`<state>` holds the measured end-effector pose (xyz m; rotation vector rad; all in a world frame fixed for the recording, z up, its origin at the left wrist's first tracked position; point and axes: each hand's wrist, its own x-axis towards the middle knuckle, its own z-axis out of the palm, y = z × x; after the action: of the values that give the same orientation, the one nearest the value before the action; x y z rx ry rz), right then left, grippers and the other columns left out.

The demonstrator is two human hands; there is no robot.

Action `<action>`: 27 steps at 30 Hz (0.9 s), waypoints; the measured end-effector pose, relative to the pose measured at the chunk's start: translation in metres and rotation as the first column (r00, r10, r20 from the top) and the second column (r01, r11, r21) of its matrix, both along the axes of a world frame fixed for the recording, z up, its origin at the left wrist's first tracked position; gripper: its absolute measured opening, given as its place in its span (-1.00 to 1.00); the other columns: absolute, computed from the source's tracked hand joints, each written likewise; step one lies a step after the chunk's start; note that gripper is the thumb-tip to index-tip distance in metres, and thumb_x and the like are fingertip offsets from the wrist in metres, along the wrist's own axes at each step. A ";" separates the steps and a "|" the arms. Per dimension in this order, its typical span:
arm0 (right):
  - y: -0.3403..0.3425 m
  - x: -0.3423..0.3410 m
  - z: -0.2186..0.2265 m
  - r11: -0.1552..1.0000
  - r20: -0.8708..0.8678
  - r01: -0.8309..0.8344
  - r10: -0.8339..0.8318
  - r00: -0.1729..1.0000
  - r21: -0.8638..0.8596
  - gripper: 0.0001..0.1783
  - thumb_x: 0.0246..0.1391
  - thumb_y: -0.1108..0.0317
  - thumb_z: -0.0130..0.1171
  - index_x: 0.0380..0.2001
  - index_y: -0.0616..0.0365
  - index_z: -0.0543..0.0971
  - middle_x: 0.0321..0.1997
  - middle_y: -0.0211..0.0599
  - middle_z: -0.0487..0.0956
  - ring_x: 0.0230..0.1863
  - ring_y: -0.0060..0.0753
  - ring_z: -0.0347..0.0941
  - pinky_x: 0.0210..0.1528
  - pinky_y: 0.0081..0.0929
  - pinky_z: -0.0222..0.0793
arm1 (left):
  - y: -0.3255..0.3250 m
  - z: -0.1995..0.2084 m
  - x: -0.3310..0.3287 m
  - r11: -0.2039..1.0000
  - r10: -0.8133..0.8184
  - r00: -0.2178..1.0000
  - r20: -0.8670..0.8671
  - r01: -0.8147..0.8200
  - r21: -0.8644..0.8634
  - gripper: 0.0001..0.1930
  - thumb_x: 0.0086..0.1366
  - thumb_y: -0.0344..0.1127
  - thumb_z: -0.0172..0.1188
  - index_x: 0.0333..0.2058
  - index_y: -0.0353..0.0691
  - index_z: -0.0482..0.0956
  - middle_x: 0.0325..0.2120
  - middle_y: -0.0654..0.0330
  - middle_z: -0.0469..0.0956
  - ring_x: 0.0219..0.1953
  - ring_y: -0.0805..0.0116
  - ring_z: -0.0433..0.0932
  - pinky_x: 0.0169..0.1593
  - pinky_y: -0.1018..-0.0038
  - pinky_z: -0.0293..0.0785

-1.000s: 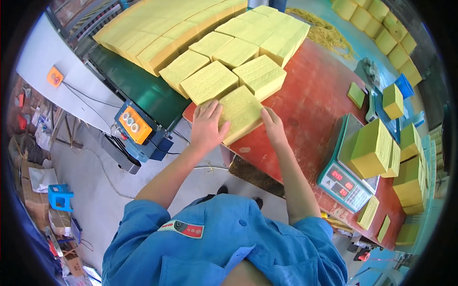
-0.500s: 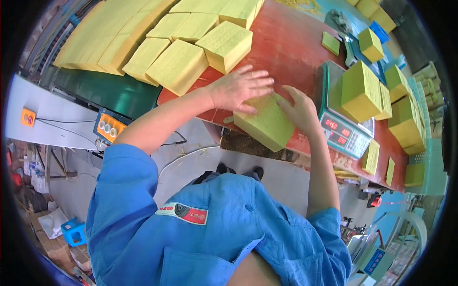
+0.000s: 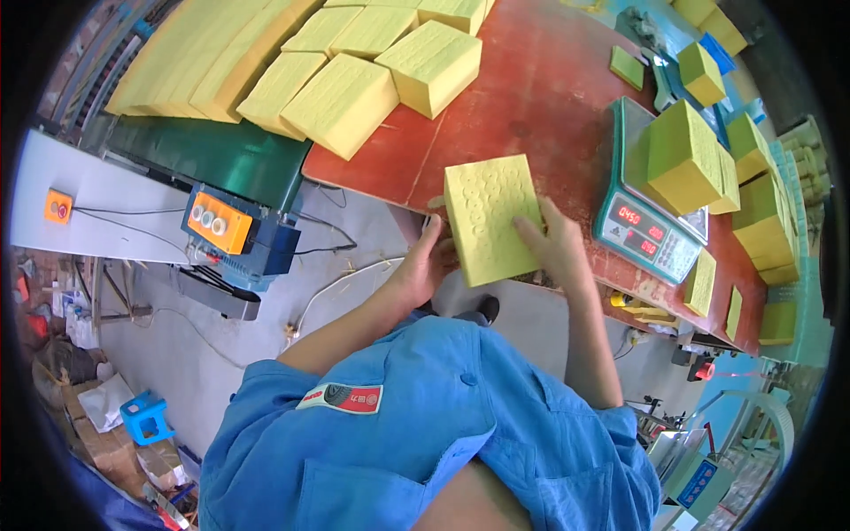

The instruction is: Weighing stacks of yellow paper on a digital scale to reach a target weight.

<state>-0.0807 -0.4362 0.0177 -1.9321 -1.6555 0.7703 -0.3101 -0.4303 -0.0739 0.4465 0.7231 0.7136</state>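
Note:
A thick block of yellow paper [image 3: 492, 217], its face stamped with rows of round coin-like marks, is tilted toward me at the near edge of the red table [image 3: 522, 97]. My left hand [image 3: 427, 265] grips its lower left side, thumb up along the edge and the other fingers partly hidden behind it. On the right side my right hand [image 3: 560, 241] clasps it, the thumb lying on the stamped face. Just right of that hand stands a teal digital scale [image 3: 651, 237] with red lit figures, bearing yellow blocks [image 3: 682, 159].
Several more yellow blocks [image 3: 341, 102] lie at the far left, by a green conveyor belt [image 3: 208, 155]. An orange button box [image 3: 220, 226] hangs below it. More blocks [image 3: 761, 221] fill the right side, near a teal crate [image 3: 810, 292]. One thin yellow piece [image 3: 627, 67] lies beyond the scale.
My left hand has moved from the block's top down to its left side. The block has been turned and tilted, so its stamped face now shows toward me.

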 end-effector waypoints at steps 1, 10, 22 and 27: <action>-0.005 -0.001 -0.007 0.999 -0.033 0.031 -0.030 0.999 0.023 -0.41 0.11 0.03 0.21 0.08 0.24 0.48 -0.19 0.15 0.63 -0.12 0.07 0.60 -0.05 -0.16 0.47 | -0.002 0.011 0.005 0.999 0.033 0.999 -0.013 -0.033 -0.013 -0.20 0.31 0.40 -0.06 0.30 -0.08 0.23 0.16 0.07 0.40 0.15 0.19 0.38 0.22 0.21 0.22; -0.048 -0.013 -0.019 0.988 -0.259 0.063 -0.024 0.966 0.141 -0.44 0.09 0.14 0.29 0.04 0.33 0.47 -0.18 0.17 0.62 -0.11 -0.05 0.62 -0.09 -0.24 0.50 | -0.020 0.049 0.006 0.964 0.073 0.989 -0.128 -0.037 0.262 -0.36 0.31 -0.31 0.09 0.31 -0.22 0.07 0.18 0.08 0.32 0.21 0.21 0.35 0.25 0.29 0.31; -0.064 0.180 0.101 0.966 -0.797 0.147 0.086 0.598 0.214 -0.25 0.29 -0.24 -0.10 0.23 0.21 0.40 -0.06 -0.26 0.58 -0.15 -0.48 0.50 -0.18 -0.48 0.47 | 0.023 0.190 0.161 0.702 -0.086 0.996 -0.016 0.072 0.709 -0.50 0.41 -0.09 0.03 0.18 -0.31 0.38 0.11 0.07 0.47 0.15 0.33 0.44 0.20 0.36 0.36; -0.004 0.298 0.152 0.916 -0.808 0.333 -0.015 0.588 0.225 -0.45 0.24 -0.10 0.04 -0.10 0.24 0.55 -0.27 -0.24 0.59 -0.36 -0.42 0.52 -0.28 -0.48 0.47 | 0.099 0.270 0.312 0.792 -0.230 0.972 -0.056 0.221 0.569 -0.44 0.30 0.08 0.15 0.15 -0.12 0.43 0.05 0.15 0.49 0.09 0.31 0.45 0.11 0.30 0.36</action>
<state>0.2173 -0.4403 0.1701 -1.1646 -0.9205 0.9739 0.0017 -0.3316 0.1963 1.0643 0.4131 0.6991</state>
